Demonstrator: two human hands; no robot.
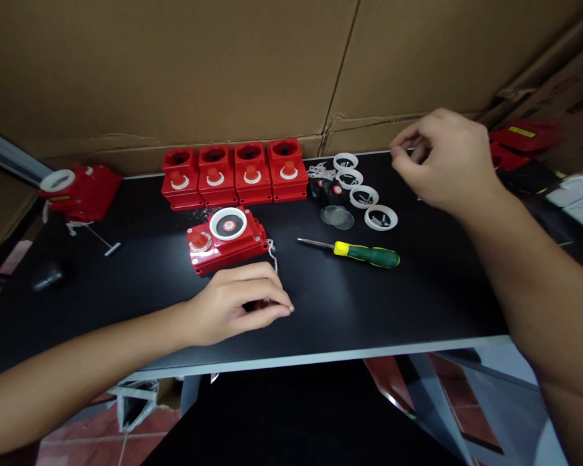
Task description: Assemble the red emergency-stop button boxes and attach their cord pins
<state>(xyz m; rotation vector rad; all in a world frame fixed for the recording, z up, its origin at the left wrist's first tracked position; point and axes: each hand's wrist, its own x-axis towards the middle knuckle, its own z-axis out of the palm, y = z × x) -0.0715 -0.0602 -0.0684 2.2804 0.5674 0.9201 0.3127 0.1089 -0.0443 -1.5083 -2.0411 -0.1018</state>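
As the black table (350,298) spreads out, four red boxes (245,188) line up behind the screwdriver (366,253), to its left. Right hand (449,155) up, beyond the screwdriver's handle, fingers curled; whether they grip anything, can't tell! Left hand (226,301), front-left of the screwdriver, has thumb and forefinger together, contents unclear. Left of the screwdriver, here's the main box (223,251): glossy red, white-ringed, red-knobbed. White rings (381,228) sit behind the handle. Far right, a yellow label (521,131), unreadable; the main box's round badge (229,226), too tiny.
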